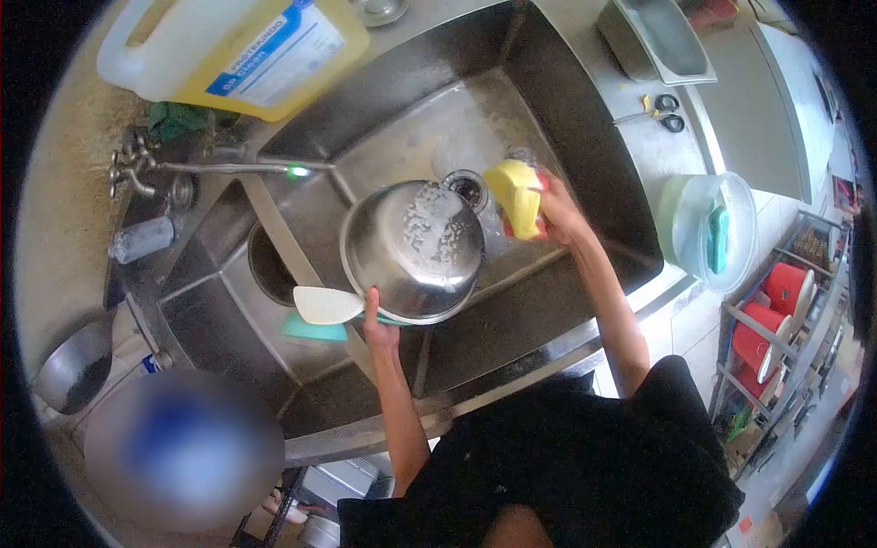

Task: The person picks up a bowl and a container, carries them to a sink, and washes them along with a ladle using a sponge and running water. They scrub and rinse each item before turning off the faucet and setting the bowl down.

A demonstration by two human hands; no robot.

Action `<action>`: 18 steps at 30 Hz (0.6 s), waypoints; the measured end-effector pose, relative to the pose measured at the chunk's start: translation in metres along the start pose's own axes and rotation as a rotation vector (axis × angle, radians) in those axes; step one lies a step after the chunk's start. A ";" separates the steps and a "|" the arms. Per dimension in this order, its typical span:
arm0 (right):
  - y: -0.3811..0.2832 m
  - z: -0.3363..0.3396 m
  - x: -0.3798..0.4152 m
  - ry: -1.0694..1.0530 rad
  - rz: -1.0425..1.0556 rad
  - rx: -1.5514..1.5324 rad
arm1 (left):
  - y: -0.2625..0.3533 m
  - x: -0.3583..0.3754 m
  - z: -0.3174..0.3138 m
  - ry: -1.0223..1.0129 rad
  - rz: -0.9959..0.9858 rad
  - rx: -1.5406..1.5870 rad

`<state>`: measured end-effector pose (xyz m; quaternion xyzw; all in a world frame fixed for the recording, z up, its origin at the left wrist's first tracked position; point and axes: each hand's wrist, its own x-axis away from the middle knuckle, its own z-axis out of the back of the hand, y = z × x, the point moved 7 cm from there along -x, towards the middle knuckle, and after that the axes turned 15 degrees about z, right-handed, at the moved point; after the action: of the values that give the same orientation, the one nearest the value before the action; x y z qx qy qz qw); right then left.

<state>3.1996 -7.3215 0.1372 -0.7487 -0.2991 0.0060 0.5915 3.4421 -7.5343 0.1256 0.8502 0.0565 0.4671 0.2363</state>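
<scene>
My left hand grips the rim of an upturned steel bowl with white suds on its base. A white spatula and a turquoise spatula lie at the same hand, beside the rim. To the right of the bowl, my right hand is closed around a yellow and red sponge or cloth. Both hands are over the large steel sink, with the drain between bowl and sponge.
A curved faucet reaches over the sink from the left. Behind it stands a large yellow jug. Scissors, a plastic tub and a steel pan are on the right. A blurred person is at lower left.
</scene>
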 end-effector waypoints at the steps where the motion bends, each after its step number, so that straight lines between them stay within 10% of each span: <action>1: -0.013 -0.012 0.005 -0.073 -0.014 0.115 | -0.002 0.000 -0.001 -0.006 0.001 -0.010; 6: -0.021 -0.070 0.010 -0.200 0.493 0.845 | -0.007 0.003 -0.013 -0.016 0.010 -0.025; 7: -0.002 -0.058 -0.003 -0.167 0.144 0.740 | -0.004 0.005 -0.016 -0.021 0.004 -0.025; 10: 0.010 -0.062 -0.002 -0.236 -0.039 0.705 | 0.009 0.001 -0.026 -0.020 -0.025 -0.053; 12: -0.006 -0.089 0.021 -0.304 0.316 0.714 | 0.012 0.000 -0.022 0.049 -0.040 -0.103; 18: 0.026 -0.058 0.002 -0.274 0.172 0.807 | 0.032 0.026 -0.005 0.087 -0.100 -0.038</action>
<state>3.2335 -7.3745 0.1320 -0.4717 -0.2853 0.2712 0.7890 3.4487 -7.5531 0.1623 0.8204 0.1001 0.4924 0.2729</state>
